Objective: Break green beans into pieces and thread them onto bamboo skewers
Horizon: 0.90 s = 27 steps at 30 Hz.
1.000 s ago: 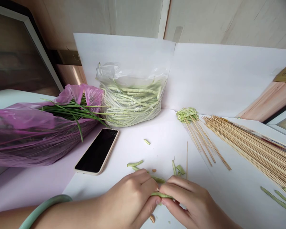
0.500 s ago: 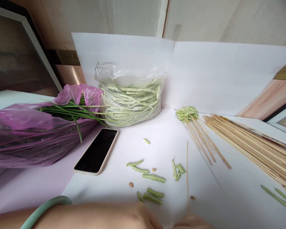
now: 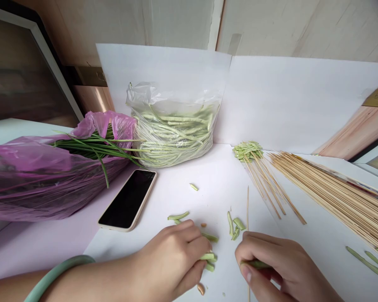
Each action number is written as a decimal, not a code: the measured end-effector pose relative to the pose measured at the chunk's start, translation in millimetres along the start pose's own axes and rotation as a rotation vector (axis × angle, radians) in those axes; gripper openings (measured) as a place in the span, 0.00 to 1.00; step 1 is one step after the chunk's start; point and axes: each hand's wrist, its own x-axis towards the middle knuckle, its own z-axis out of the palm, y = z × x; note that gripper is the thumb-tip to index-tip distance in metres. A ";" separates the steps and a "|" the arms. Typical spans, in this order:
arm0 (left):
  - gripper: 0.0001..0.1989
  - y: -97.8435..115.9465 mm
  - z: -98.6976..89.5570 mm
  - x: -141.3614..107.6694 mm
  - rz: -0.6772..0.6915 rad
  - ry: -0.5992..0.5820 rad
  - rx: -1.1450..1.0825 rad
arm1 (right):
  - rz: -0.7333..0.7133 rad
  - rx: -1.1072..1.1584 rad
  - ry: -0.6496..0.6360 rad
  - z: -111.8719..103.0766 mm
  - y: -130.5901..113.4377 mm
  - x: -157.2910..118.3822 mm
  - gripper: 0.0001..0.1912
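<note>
My left hand point(image 3: 171, 262), a pale green bangle point(image 3: 59, 272) on its wrist, curls over short green bean pieces point(image 3: 208, 256) on white paper. My right hand point(image 3: 279, 268) pinches a green bean piece point(image 3: 255, 264) between thumb and fingers, and the fingers hide most of it. A thin bamboo skewer point(image 3: 247, 207) runs down to those fingers; I cannot tell if they grip it. Loose bean pieces point(image 3: 234, 226) lie between my hands.
A clear bag of long green beans point(image 3: 173, 134) stands at the back. To its left are a phone point(image 3: 127, 200) and chives on a pink plastic bag point(image 3: 50, 180). Right: bean pieces on skewers point(image 3: 247, 151), a bundle of bamboo skewers point(image 3: 330, 195), and long beans point(image 3: 367, 262).
One second ago my hands met over a bean at the middle. Half a second ago they sat low at the bottom edge. Now they are back up, apart, over the bean pieces.
</note>
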 end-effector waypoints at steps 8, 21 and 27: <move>0.06 1.5 0.7 -1.5 -0.113 0.008 -0.059 | 0.103 -0.065 -0.111 10.4 6.1 5.2 0.12; 0.06 2.5 1.8 -1.4 -0.121 0.095 -0.138 | 0.053 0.111 -0.117 35.3 20.6 0.0 0.20; 0.03 7.5 -0.3 0.5 -0.007 0.010 -0.272 | 0.117 0.404 -0.060 53.5 21.6 -6.1 0.33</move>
